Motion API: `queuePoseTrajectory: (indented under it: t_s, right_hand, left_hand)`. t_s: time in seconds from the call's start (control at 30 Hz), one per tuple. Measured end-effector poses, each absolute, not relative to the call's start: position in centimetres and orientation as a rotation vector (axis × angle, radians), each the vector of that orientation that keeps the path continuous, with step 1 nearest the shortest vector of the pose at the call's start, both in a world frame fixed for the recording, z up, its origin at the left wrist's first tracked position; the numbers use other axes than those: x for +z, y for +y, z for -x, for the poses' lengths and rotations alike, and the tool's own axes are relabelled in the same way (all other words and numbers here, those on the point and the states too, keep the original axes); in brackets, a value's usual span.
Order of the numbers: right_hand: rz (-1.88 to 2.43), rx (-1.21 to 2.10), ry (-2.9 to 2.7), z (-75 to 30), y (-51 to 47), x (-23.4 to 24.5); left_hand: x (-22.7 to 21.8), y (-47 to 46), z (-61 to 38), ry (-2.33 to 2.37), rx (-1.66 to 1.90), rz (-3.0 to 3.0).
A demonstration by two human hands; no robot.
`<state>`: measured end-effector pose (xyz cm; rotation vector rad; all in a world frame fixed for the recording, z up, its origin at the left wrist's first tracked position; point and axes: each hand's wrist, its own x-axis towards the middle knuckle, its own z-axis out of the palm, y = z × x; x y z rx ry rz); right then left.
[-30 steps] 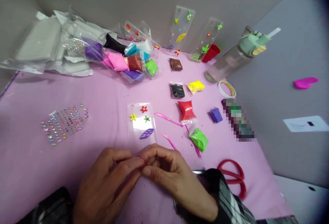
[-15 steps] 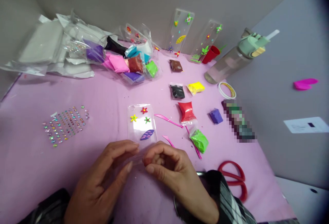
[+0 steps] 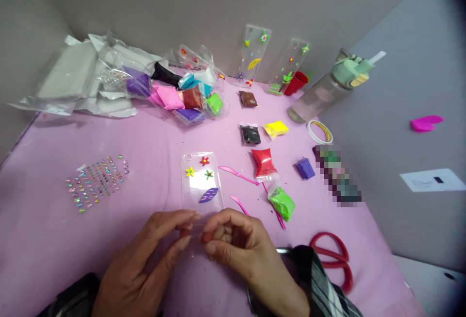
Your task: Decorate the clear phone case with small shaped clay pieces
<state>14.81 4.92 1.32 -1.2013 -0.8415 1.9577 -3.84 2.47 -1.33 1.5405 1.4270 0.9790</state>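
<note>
My left hand [image 3: 145, 258] is closed, its thumb and forefinger pinching a small red piece of clay [image 3: 185, 233]. Opposite it, my right hand [image 3: 236, 244] pinches another small red piece of clay [image 3: 207, 237], partly hidden by the fingertips. The fingertips of both hands are close together but apart. Just beyond and partly under them lies a clear phone case [image 3: 192, 193]. On the case are a red flower [image 3: 204, 161], a yellow flower [image 3: 190, 172], a green flower [image 3: 208, 175] and a purple leaf with pink stripes [image 3: 208, 195].
Right of the case lie pink modelling tools [image 3: 238, 175] and packets of red [image 3: 263, 161], green [image 3: 282, 204] and purple clay [image 3: 304, 168]. Red-handled scissors [image 3: 331, 263] lie near my right sleeve. Rhinestones [image 3: 98, 181] are at left; a bottle [image 3: 320, 91] stands behind.
The view has tilted slightly, so the table sits a little lower in the picture. Red clay now shows between the fingertips of my left hand. Both hands have hardly moved.
</note>
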Motion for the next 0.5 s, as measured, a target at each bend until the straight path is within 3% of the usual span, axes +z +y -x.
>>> queuePoseTrajectory:
  t_s: [0.33,0.5]
  right_hand:
    - [1.202,1.931,-0.840,-14.80,4.83,1.26]
    - [1.184,1.940,-0.845,-14.70,4.81,1.32]
  left_hand:
    - [-1.11,2.98,3.85,1.217,0.985,-1.288]
    - [-1.11,3.19,3.77,1.187,0.783,-1.115]
